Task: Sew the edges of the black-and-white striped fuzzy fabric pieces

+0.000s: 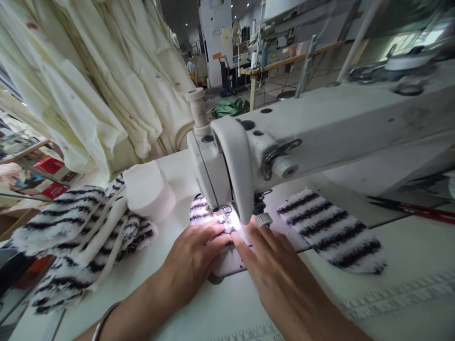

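Observation:
A white sewing machine [313, 128] spans the table, its head with a lit needle area at the centre. Under the needle lies a small piece of black-and-white striped fuzzy fabric [199, 208]. My left hand [194, 253] lies flat on that piece, fingers pointing at the needle. My right hand [275, 265] presses beside it from the right, fingertips touching the fabric just below the presser foot. Neither hand grips anything; both rest on the fabric with fingers extended.
A pile of striped fuzzy pieces [74, 241] and white foam pads [147, 189] sits to the left. Another striped piece [334, 232] lies right of the needle. Red-handled scissors [412, 208] lie far right. Cream cloth [92, 80] hangs behind.

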The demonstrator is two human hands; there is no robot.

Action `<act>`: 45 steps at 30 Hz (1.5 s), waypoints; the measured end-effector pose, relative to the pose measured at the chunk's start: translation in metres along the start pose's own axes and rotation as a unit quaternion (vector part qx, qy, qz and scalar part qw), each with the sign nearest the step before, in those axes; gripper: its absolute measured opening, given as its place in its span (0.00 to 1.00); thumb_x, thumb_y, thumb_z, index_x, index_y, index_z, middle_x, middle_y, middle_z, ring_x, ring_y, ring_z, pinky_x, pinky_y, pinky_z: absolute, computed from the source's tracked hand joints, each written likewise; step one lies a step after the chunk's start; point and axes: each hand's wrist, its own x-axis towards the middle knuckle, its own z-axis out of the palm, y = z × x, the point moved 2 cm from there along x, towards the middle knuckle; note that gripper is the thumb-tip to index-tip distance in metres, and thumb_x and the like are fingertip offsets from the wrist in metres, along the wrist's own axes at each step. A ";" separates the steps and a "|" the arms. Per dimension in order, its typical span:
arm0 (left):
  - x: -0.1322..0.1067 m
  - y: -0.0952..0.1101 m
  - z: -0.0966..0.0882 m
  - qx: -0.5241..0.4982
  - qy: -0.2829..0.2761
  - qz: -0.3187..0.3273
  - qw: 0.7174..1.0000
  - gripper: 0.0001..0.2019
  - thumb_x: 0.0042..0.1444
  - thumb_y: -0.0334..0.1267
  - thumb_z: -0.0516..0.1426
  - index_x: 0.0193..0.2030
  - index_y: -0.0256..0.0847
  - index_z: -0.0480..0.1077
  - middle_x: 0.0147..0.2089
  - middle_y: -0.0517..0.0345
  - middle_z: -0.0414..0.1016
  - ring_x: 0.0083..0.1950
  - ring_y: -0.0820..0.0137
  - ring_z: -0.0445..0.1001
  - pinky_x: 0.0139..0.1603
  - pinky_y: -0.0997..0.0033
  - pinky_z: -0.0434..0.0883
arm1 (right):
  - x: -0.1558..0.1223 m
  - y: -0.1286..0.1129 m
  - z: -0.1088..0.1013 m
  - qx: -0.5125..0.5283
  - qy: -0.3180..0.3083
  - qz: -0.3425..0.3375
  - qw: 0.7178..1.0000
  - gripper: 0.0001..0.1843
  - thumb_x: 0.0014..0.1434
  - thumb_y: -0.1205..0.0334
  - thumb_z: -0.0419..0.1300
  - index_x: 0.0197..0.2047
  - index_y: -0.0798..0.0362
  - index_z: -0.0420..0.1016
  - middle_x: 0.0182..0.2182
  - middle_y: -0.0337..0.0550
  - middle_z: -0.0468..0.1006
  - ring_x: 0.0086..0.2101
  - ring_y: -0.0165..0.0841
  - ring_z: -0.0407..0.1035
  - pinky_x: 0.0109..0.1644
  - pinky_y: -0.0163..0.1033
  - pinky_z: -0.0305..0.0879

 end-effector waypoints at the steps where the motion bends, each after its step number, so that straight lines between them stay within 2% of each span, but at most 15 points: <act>1: 0.001 -0.003 0.000 0.007 0.005 0.001 1.000 0.13 0.66 0.31 0.46 0.53 0.41 0.66 0.51 0.49 0.75 0.49 0.63 0.75 0.43 0.61 0.76 | 0.002 0.001 -0.001 -0.005 0.000 0.001 1.000 0.26 0.50 0.81 0.44 0.44 0.56 0.76 0.41 0.50 0.77 0.43 0.41 0.71 0.41 0.45 0.66; 3: 0.002 -0.010 0.001 0.020 0.013 0.002 1.000 0.13 0.66 0.31 0.47 0.53 0.41 0.66 0.48 0.50 0.76 0.45 0.65 0.75 0.43 0.62 0.75 | 0.003 0.002 -0.002 -0.012 0.012 0.004 1.000 0.28 0.50 0.82 0.43 0.45 0.56 0.75 0.41 0.51 0.76 0.42 0.41 0.71 0.41 0.46 0.67; 7: 0.000 -0.024 0.006 0.051 0.027 0.017 0.998 0.13 0.64 0.29 0.48 0.53 0.39 0.65 0.39 0.53 0.76 0.39 0.67 0.75 0.40 0.66 0.74 | -0.009 -0.001 -0.001 -0.002 0.009 0.020 1.000 0.27 0.52 0.82 0.42 0.46 0.56 0.74 0.46 0.54 0.74 0.50 0.43 0.67 0.45 0.47 0.67; 12: 0.002 -0.028 0.005 0.087 0.038 0.019 0.995 0.11 0.64 0.30 0.48 0.52 0.37 0.65 0.35 0.55 0.73 0.34 0.68 0.71 0.35 0.68 0.72 | -0.031 -0.008 0.002 0.045 -0.009 0.057 0.997 0.31 0.55 0.80 0.41 0.59 0.55 0.65 0.59 0.52 0.64 0.59 0.43 0.55 0.53 0.48 0.61; 15: 0.006 -0.021 0.002 0.116 0.033 -0.012 0.993 0.07 0.63 0.29 0.48 0.41 0.36 0.67 0.33 0.54 0.70 0.34 0.66 0.70 0.33 0.67 0.71 | -0.040 -0.012 -0.002 0.055 -0.013 0.062 0.996 0.32 0.55 0.81 0.41 0.60 0.54 0.63 0.61 0.52 0.61 0.61 0.42 0.52 0.54 0.47 0.58; 19: 0.011 -0.010 0.001 0.156 0.005 -0.076 0.985 0.08 0.56 0.23 0.49 0.31 0.36 0.65 0.29 0.54 0.67 0.30 0.65 0.68 0.29 0.67 0.69 | -0.045 -0.014 -0.007 0.064 -0.020 0.050 0.997 0.32 0.54 0.81 0.42 0.60 0.56 0.63 0.60 0.52 0.62 0.62 0.41 0.51 0.56 0.46 0.56; 23: 0.016 -0.007 0.010 0.188 -0.028 -0.139 0.972 0.11 0.47 0.18 0.49 0.29 0.35 0.67 0.29 0.50 0.67 0.32 0.62 0.69 0.31 0.64 0.69 | -0.048 -0.012 -0.006 0.056 -0.020 0.032 0.998 0.30 0.55 0.80 0.42 0.58 0.54 0.66 0.59 0.50 0.64 0.61 0.41 0.52 0.55 0.45 0.56; 27: 0.026 -0.012 0.019 0.204 -0.038 -0.200 0.958 0.12 0.48 0.17 0.48 0.31 0.32 0.68 0.32 0.44 0.70 0.36 0.59 0.71 0.35 0.62 0.70 | -0.050 -0.013 0.000 0.068 0.008 0.020 0.997 0.28 0.56 0.80 0.41 0.55 0.54 0.69 0.57 0.50 0.66 0.59 0.40 0.56 0.55 0.46 0.56; 31: 0.031 -0.018 0.020 0.189 -0.052 -0.197 0.961 0.11 0.51 0.19 0.49 0.30 0.34 0.69 0.35 0.45 0.71 0.40 0.58 0.71 0.39 0.60 0.71 | -0.047 -0.016 0.004 0.087 0.032 0.035 0.995 0.28 0.57 0.80 0.40 0.53 0.54 0.69 0.55 0.51 0.68 0.57 0.40 0.58 0.54 0.47 0.57; 35: 0.000 -0.009 0.012 0.172 -0.031 -0.202 0.964 0.15 0.54 0.19 0.45 0.39 0.32 0.70 0.39 0.45 0.72 0.41 0.58 0.71 0.41 0.56 0.73 | -0.045 -0.023 -0.006 0.092 0.051 0.034 0.994 0.19 0.63 0.74 0.43 0.49 0.54 0.70 0.52 0.51 0.70 0.55 0.42 0.61 0.51 0.47 0.60; 38: -0.045 0.021 0.007 0.152 0.010 -0.205 0.967 0.22 0.55 0.19 0.44 0.55 0.30 0.64 0.50 0.40 0.71 0.50 0.56 0.70 0.49 0.52 0.73 | -0.041 -0.037 -0.014 0.141 0.020 0.011 0.990 0.13 0.65 0.62 0.50 0.50 0.54 0.68 0.43 0.48 0.73 0.46 0.39 0.67 0.46 0.42 0.65; 40: -0.072 0.047 0.002 0.043 0.088 -0.211 0.973 0.24 0.58 0.23 0.44 0.62 0.35 0.58 0.58 0.38 0.66 0.56 0.56 0.68 0.53 0.51 0.72 | -0.035 -0.052 -0.020 0.184 0.017 0.015 0.983 0.13 0.64 0.58 0.52 0.49 0.55 0.67 0.38 0.47 0.74 0.39 0.37 0.69 0.42 0.40 0.66; 41: -0.083 0.058 0.000 -0.048 0.126 -0.244 0.960 0.24 0.60 0.26 0.45 0.64 0.40 0.57 0.61 0.41 0.63 0.59 0.56 0.66 0.55 0.51 0.71 | -0.031 -0.060 -0.024 0.204 0.030 0.024 0.978 0.11 0.64 0.60 0.51 0.46 0.55 0.67 0.35 0.46 0.73 0.37 0.36 0.69 0.40 0.40 0.66; 42: -0.093 0.068 -0.003 -0.142 0.170 -0.289 0.931 0.24 0.62 0.29 0.45 0.65 0.47 0.57 0.63 0.45 0.61 0.62 0.56 0.64 0.57 0.50 0.69 | -0.026 -0.068 -0.029 0.218 0.047 0.026 0.975 0.08 0.64 0.63 0.50 0.44 0.55 0.67 0.33 0.45 0.73 0.35 0.36 0.69 0.39 0.40 0.66; 45: -0.114 0.091 -0.006 -0.349 0.252 -0.408 0.805 0.24 0.62 0.35 0.48 0.64 0.59 0.58 0.62 0.54 0.65 0.63 0.54 0.64 0.58 0.50 0.69 | -0.013 -0.096 -0.048 0.216 0.092 -0.031 0.972 0.13 0.61 0.74 0.45 0.40 0.54 0.68 0.29 0.43 0.73 0.32 0.36 0.69 0.38 0.43 0.64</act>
